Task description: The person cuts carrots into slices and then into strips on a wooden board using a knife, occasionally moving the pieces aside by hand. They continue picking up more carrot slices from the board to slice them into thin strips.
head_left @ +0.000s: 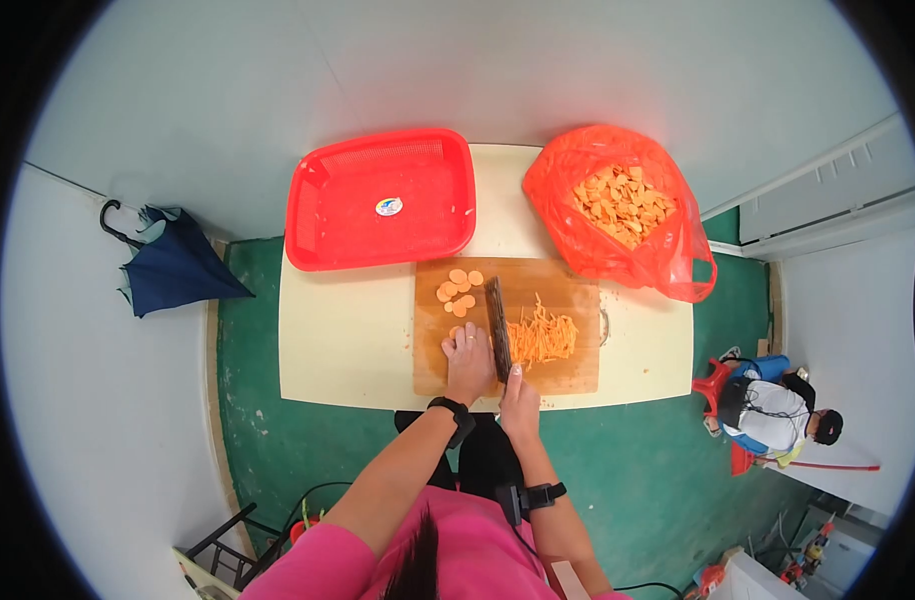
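Observation:
My right hand [520, 405] is closed around the handle of a cleaver [499, 330], whose dark blade stands upright on the wooden cutting board [433, 375]. Just left of the blade, my left hand [468, 362] presses its fingers down on carrot slices, mostly hidden under the fingertips. Several loose round carrot slices [459, 277] lie at the board's upper left. To the right of the blade is a heap of thin carrot shreds [546, 336].
A red plastic basket [323, 240] stands at the table's back left. At the back right, a red plastic bag [568, 215] holds many carrot slices [623, 205]. A dark umbrella [183, 260] hangs on the left wall. Another person [776, 412] sits at the right.

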The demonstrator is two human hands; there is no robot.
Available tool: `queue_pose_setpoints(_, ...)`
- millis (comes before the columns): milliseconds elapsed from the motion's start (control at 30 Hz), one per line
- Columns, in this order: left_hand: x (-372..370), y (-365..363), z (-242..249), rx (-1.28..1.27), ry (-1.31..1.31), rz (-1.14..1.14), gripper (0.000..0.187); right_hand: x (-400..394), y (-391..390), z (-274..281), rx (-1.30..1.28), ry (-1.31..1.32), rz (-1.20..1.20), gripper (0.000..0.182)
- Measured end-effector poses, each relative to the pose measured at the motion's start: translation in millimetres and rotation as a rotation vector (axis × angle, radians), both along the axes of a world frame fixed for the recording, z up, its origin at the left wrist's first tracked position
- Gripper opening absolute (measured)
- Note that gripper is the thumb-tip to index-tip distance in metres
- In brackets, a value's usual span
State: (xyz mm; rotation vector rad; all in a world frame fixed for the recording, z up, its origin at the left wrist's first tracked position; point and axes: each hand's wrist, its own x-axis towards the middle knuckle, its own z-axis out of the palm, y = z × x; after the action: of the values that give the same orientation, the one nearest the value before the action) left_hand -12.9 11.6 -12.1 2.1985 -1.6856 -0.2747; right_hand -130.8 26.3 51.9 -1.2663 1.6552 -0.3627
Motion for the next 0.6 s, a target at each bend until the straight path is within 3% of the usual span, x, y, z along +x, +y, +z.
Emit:
queue_pose_setpoints(300,2,-1,4,0.020,0.023,0.003,0.013,6,3,-13,-0.007,0.033,-0.026,0.067)
queue_pose_setpoints(500,8,0,2,-0.051,-0.008,-0.122,0.013,13,7,-17,-0.041,0.032,-0.049,0.069)
queue_pose_setpoints(600,9,-1,3,-0.057,0.007,-0.115,0.014,20,1,-23,-0.175,0.078,-0.049,0.070)
